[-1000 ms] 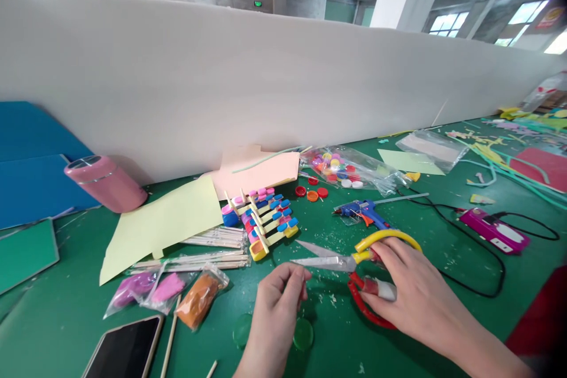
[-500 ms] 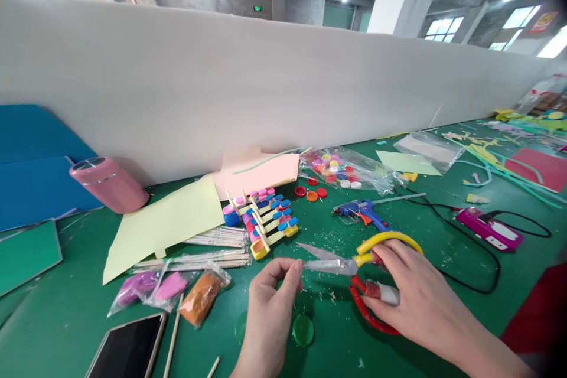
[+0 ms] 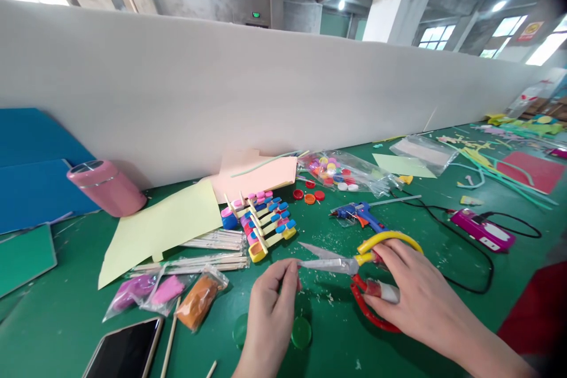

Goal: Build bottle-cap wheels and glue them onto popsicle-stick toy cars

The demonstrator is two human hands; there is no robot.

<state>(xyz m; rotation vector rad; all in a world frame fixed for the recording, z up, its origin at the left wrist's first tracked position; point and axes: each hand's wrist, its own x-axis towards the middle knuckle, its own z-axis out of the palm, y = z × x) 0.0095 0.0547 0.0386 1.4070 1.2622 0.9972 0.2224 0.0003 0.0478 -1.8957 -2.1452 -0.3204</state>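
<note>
My right hand (image 3: 416,295) grips a pair of scissors (image 3: 330,264) by its yellow and red handles, and the blades are spread apart. One finger of that hand has a white wrapping on it. My left hand (image 3: 272,313) is closed in a pinch by the tip of the lower blade; whatever its fingers hold is hidden or too small to name. Two green bottle caps (image 3: 302,332) lie on the table by my left wrist, one on each side. Just beyond the hands stands a row of joined sticks with colourful caps and clay pieces (image 3: 266,221).
A blue glue gun (image 3: 361,214) lies behind the scissors, near a purple power strip (image 3: 482,230) with a black cord. On the left are bagged clay (image 3: 199,301), a phone (image 3: 126,348), wooden sticks, yellow paper (image 3: 163,230) and a pink bottle (image 3: 106,187). A bag of caps (image 3: 345,171) lies behind.
The view has shifted slightly, moving the whole scene a little. Both hands and the scissors keep nearly the same pose, with the blades still apart.
</note>
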